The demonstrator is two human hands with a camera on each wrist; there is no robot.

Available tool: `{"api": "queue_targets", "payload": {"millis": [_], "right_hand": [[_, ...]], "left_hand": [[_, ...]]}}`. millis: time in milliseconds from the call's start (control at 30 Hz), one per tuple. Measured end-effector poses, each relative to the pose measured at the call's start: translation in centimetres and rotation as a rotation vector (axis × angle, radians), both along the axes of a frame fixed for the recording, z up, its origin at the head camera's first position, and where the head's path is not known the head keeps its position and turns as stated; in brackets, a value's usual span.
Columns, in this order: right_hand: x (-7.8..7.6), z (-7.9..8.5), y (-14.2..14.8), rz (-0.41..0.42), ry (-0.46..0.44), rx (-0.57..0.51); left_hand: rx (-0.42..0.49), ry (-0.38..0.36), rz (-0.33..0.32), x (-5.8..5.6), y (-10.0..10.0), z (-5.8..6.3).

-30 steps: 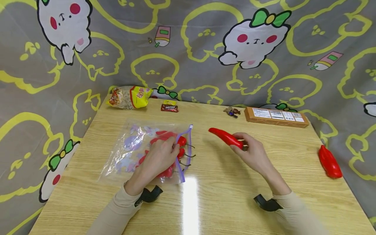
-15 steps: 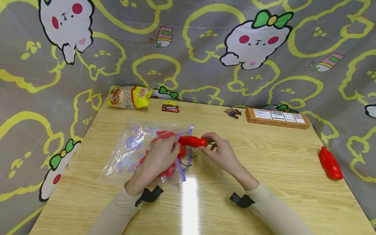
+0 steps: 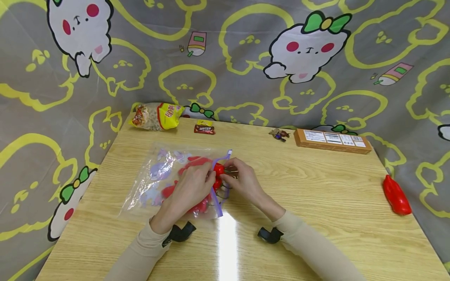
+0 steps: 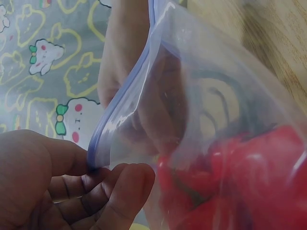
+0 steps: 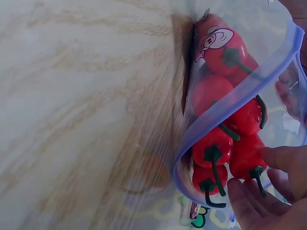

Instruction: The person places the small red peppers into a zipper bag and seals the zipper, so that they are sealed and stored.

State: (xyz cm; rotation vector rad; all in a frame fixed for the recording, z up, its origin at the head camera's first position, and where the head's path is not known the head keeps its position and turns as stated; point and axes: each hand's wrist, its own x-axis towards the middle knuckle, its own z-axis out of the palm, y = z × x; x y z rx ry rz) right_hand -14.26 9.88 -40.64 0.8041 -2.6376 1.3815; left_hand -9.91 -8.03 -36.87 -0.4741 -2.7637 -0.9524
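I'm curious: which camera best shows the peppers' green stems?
The right wrist view: it looks into the open bag, showing several green stems plainly. The head view shows them small, partly hidden by the right hand; the left wrist view, hazily through plastic.

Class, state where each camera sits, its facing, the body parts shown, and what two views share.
Head: on the head, facing forward and down at the table; left hand, right hand and sleeves show.
Left wrist: on that wrist, facing the bag; left hand near, right hand beyond.
Right wrist: on that wrist, facing the bag's mouth; right hand near, left through plastic.
Both wrist views share purple zip and red peppers.
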Motion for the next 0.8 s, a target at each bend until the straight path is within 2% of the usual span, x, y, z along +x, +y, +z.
{"api": "queue_targets", "payload": {"millis": [267,500,633,700,800], "right_hand": [[0.1,-0.4,-0.3,0.051,0.13,0.105],[0.6,0.2,0.9,0.059,0.15,0.104],[0.6,1.2,4.2,-0.019,0.211,0.134],[0.4,1.6,6.6,-0.09,0.245,0.171],[-0.1,2.3,11.3,-0.245,0.282,0.229]], "left_hand": [[-0.009,0.019,-0.005,0.1,0.0,0.0],[0.006,-0.006,-0.001,0.1,-0.1,0.1],[0.016,-0.019,0.0,0.1,0.0,0.1],[0.017,-0.024,0.003,0.1,0.0,0.1],[0.02,-0.039,0.003,0.1,0.0,0.1]]}}
